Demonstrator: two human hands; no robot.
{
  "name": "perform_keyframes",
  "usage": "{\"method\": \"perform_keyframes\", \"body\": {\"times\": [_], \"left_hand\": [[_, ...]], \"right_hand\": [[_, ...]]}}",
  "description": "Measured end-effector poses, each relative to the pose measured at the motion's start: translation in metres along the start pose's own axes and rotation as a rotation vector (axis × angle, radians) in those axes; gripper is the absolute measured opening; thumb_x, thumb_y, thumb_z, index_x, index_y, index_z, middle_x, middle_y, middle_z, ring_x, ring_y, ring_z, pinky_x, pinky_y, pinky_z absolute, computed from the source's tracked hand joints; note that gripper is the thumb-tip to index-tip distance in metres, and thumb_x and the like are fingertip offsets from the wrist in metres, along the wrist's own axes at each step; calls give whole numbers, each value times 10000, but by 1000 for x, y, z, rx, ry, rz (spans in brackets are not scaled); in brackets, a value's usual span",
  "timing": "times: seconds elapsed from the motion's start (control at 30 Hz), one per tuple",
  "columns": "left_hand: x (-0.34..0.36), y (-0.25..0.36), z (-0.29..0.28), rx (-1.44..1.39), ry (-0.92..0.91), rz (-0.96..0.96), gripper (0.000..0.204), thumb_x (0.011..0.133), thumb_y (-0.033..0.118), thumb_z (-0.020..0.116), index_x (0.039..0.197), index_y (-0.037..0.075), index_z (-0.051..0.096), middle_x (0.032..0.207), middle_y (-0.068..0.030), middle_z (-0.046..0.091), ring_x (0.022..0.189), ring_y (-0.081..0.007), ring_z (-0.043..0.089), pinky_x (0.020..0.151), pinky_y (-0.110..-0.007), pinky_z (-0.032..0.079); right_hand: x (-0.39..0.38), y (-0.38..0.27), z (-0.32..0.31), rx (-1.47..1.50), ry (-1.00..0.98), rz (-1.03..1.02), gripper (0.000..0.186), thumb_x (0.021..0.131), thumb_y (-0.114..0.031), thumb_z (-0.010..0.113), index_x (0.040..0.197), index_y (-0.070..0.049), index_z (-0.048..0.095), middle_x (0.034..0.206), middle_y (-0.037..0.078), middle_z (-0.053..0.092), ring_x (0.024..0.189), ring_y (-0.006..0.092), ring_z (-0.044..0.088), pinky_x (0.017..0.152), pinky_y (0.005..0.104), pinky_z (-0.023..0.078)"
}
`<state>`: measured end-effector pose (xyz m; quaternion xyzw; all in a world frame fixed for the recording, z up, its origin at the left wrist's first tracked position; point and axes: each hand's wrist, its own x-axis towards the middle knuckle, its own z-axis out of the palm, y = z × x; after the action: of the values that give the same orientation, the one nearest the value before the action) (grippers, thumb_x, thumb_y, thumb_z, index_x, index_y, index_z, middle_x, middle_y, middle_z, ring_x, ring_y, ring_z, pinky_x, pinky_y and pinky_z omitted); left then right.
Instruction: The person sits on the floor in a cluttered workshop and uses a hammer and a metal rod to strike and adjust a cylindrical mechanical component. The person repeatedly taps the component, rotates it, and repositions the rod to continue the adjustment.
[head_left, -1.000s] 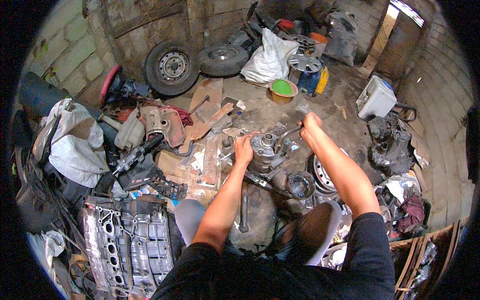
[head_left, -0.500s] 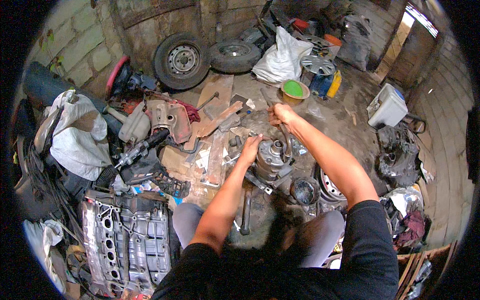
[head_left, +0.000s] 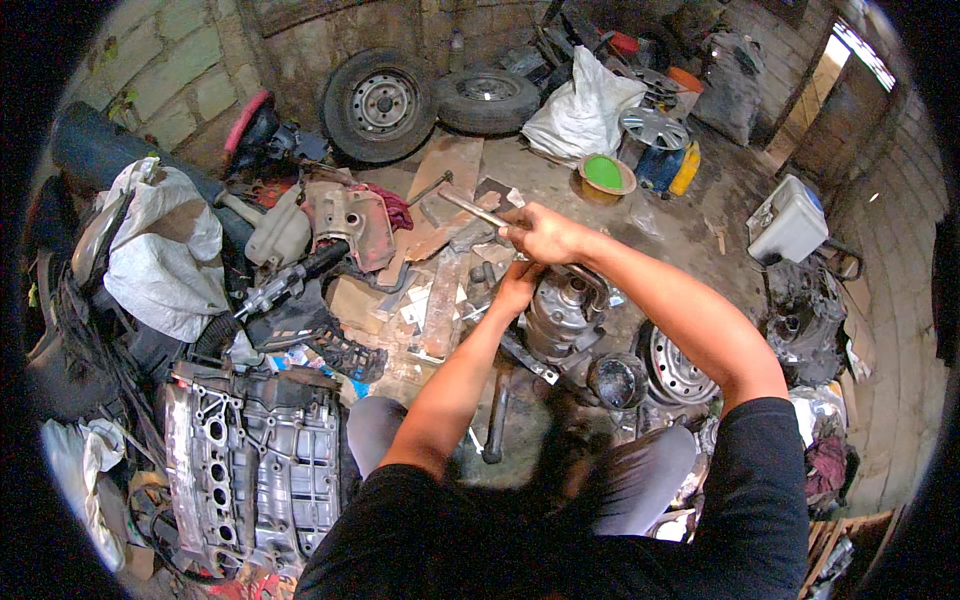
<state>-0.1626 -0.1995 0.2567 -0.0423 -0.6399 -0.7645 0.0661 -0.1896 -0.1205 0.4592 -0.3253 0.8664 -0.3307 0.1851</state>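
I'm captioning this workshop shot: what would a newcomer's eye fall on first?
Probably the bowl, bright green inside, on the floor above and right of centre. Next, mid-picture, the right hand gripping a bar, with the left hand at the left of a metal cylinder. The large engine part stands out at lower left.

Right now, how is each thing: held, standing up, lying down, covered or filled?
Right hand: closed around the metal bar
Metal bar: held
Left hand: at the metal part, fingers partly hidden
Metal part: upright
Left tyre: standing up
Right tyre: lying down
Bowl: something green inside
Engine part: row of holes uncovered
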Motion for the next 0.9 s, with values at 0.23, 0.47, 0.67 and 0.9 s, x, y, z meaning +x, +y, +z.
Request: {"method": "perform_keyframes", "body": {"times": [0.23,0.47,0.67,0.9], "left_hand": [[8,-23,0,190,-139,88,452,1006,302,523,1340,-2,494,1353,-167,514,1254,-270,480,1087,-392,350],[-8,-9,-1,26,-219,106,458,1007,361,519,1330,36,526,1404,-147,482,1297,-266,438,1076,-406,358],[5,16,5,116,-103,76,377,1016,284,480,971,-3,720,1024,-143,695,984,-234,614,909,-365,442],[5,14,11,165,-45,255,362,994,183,445,911,-55,706,862,-187,721,815,-252,673,811,-358,478]], "right_hand": [[-25,-16,12,-138,-117,-387,422,981,-248,555,1323,0,571,1104,270,672,1029,351,664,894,422,496],[-84,-43,17,-385,-182,-449,367,959,-201,560,1311,-103,605,1043,234,674,977,394,642,832,465,502],[-154,-60,26,-392,-108,-624,223,931,-225,609,1113,-119,679,924,90,623,917,278,589,795,405,424],[-255,-60,38,-345,114,-304,285,837,-326,723,905,-59,646,1189,164,544,1359,383,378,1192,577,186]]}}
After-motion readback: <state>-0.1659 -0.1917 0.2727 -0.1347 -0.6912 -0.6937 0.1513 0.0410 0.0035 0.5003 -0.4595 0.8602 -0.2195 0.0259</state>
